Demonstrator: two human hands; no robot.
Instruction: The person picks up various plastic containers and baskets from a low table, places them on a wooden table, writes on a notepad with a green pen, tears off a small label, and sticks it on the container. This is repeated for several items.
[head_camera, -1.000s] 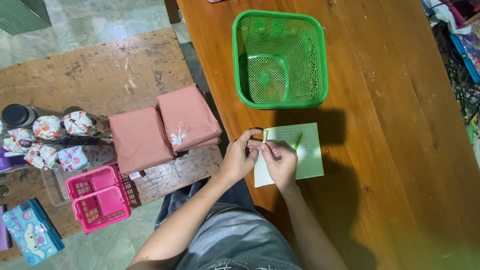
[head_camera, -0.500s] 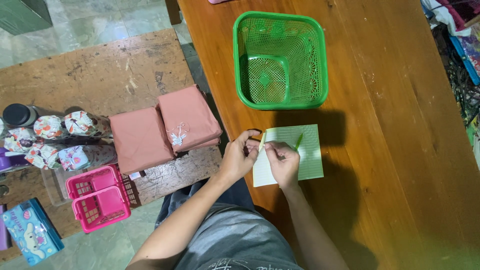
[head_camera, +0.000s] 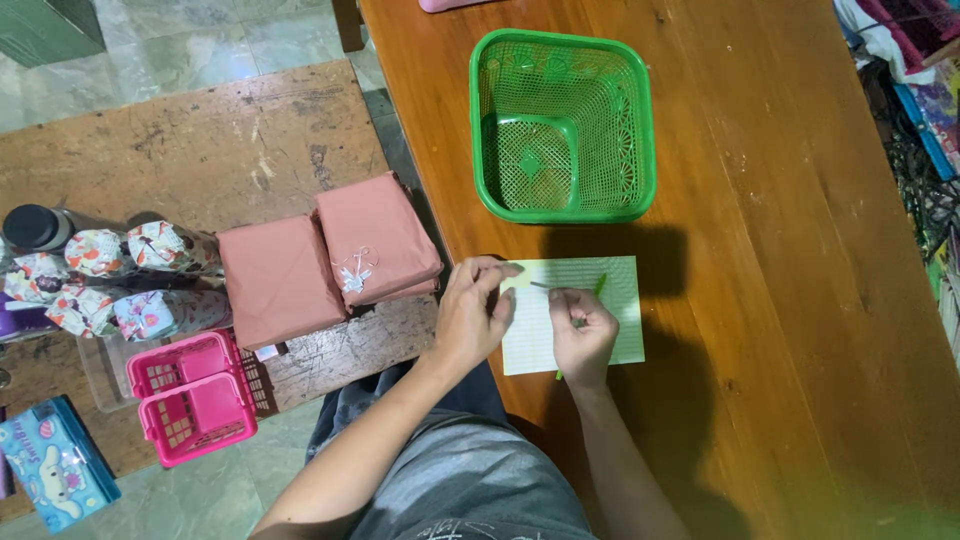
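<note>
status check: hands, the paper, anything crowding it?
Left hand pins pale green sheet at its left edge. Right hand on the sheet, gripping a green pen. Green basket apart, beyond it.

- Left hand (head_camera: 472, 318), seen from above, lies knuckles up with the wrist bent slightly inward; its fingers (head_camera: 497, 268) stretch forward and to the right, thumb tucked below them; the fingertips press down flat rather than closing around anything
- Right hand (head_camera: 583, 332) sits just beside the left, curled into a loose fist; thumb and forefinger pinch together at the top of the hand; the remaining fingers fold into the palm
- Both forearms are bare and rise from the lower edge of the view; they angle toward each other, so the wrists sit near one another; the hands are close but apart
</note>
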